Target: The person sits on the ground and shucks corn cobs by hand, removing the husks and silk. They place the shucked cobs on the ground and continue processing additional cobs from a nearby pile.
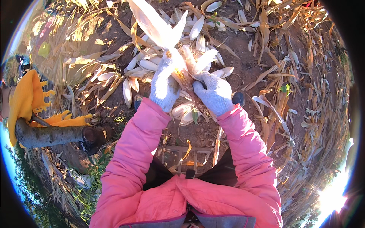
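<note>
A partly husked ear of corn (182, 78) is in front of me, yellow kernels showing between its husks. Gloved in white knit, my left hand (166, 81) wraps around the ear from the left. A long pale husk (154, 24) sticks out beyond that hand, bright with sunlight. My right hand (213, 90), in a matching glove, pinches the husk on the ear's right side. A thin dark edge shows at its fingers; whether it is a tool, I cannot tell. Beneath both hands lies a pile of corn ears in pale husks (148, 65).
At left, a yellow fringed cloth (25, 98) hangs over a cut tree trunk (54, 135). Dry corn stalks and leaves (310, 114) cover the soil at right. Low slatted bars (186, 151), perhaps of a seat, are between my legs. Green weeds (91, 182) grow at lower left.
</note>
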Motion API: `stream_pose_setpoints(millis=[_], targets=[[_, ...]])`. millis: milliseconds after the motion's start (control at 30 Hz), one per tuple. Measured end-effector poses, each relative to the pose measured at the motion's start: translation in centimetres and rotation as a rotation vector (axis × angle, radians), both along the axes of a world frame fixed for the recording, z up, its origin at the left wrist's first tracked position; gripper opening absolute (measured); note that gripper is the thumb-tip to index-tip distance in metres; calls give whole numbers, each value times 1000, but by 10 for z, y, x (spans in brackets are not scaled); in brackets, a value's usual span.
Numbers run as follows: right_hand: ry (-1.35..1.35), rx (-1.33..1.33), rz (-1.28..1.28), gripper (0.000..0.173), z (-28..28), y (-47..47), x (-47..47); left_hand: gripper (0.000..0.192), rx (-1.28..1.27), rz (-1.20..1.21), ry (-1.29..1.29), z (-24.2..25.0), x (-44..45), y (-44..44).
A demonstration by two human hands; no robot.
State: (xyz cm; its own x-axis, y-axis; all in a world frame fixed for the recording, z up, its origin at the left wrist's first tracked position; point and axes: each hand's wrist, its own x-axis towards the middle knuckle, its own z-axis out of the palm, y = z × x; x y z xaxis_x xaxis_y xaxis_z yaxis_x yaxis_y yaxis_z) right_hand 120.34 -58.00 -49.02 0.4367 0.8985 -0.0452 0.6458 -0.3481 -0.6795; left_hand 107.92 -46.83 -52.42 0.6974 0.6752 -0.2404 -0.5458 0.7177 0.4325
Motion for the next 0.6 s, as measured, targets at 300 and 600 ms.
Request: stream_pose_setpoints(millis=[300,600], targets=[[-203,199,-54,20,-8,1,6,44,-31,-113,54,9,1,-2],[-244,267,55,14,-3,-1,11,61,253,-185,237,22,3,-6]])
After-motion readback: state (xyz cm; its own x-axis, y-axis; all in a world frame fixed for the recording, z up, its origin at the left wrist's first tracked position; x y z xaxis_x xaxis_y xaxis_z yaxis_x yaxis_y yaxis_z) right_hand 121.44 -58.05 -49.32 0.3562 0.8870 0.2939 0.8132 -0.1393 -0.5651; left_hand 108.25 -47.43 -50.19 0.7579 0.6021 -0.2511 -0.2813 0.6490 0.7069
